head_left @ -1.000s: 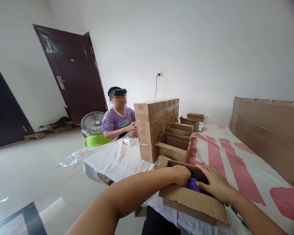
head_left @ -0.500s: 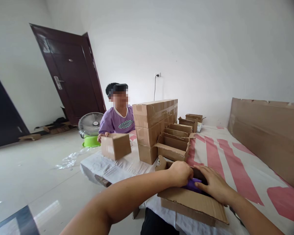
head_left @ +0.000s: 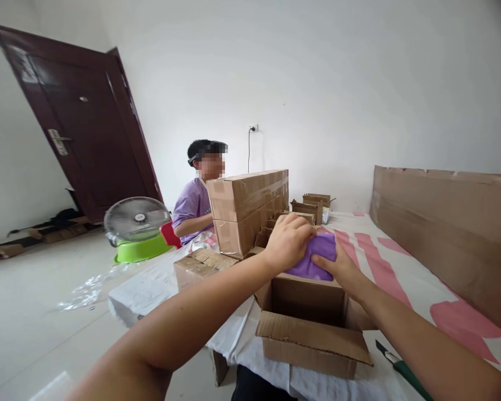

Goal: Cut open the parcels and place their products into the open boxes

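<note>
A dark brown door (head_left: 79, 128) stands ajar on the far left wall. A long cardboard sheet (head_left: 446, 223) leans along the right side of the white cloth with pink stripes (head_left: 384, 262) that covers the work surface. A co-worker in a purple shirt (head_left: 191, 203) sits behind a stack of taped cartons (head_left: 246, 209), near a fan (head_left: 136, 218) resting on a green basin (head_left: 140, 250). An open cardboard box (head_left: 313, 317) sits directly before the person, flaps spread. Just above its opening, the left hand (head_left: 288, 240) curls its fingers over the top of a purple soft item (head_left: 313, 262), while the right hand (head_left: 342, 270) cups it from below, thumb pressed against it. A green-handled cutter (head_left: 398, 367) lies just right of the box.
</note>
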The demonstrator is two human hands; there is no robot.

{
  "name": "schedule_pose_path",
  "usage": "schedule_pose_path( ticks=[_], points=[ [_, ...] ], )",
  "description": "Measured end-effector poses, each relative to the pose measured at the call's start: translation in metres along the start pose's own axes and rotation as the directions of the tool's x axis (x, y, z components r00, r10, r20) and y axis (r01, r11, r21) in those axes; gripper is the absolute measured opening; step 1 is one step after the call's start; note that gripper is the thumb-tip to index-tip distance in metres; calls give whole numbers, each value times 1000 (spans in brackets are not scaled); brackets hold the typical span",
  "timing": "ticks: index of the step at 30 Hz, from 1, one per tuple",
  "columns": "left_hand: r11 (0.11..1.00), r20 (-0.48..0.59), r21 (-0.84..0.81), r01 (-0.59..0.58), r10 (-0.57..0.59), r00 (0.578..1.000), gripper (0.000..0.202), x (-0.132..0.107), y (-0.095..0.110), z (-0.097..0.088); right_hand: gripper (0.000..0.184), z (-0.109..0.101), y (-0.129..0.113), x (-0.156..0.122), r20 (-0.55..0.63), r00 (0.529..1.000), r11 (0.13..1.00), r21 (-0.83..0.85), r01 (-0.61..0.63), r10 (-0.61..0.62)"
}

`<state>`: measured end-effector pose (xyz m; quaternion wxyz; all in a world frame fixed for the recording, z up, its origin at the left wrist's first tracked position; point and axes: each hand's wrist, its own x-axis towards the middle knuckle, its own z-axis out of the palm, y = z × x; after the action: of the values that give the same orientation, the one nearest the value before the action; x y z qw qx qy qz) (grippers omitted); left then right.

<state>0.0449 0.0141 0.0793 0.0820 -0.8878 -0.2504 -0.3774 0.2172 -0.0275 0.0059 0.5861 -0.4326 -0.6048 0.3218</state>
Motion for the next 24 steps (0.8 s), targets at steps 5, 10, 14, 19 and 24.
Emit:
schedule_pose_path(
  ticks=[5,10,14,19,24],
  points=[
    [662,93,-613,432,-483,871,53,20,-53,36,68,3,9,58,-203,979,977,210,36,7],
    [504,290,-721,475,-403,868,42,18,-91,71,65,1,20,88,-140,989,988,149,-31,52],
    [487,260,-742,460,-424,868,50,12,-90,75,64,3,15,83,-111,992,994,95,-51,61],
    [555,206,-746,368,-333,920,65,-26,-54,27,70,-23,-10,30,-124,992,997,64,42,-34],
    [737,-182,-657,158,-359,915,35,-129,-37,-15,93,-118,18,-94,-348,931,993,-7,-116,107]
  ],
)
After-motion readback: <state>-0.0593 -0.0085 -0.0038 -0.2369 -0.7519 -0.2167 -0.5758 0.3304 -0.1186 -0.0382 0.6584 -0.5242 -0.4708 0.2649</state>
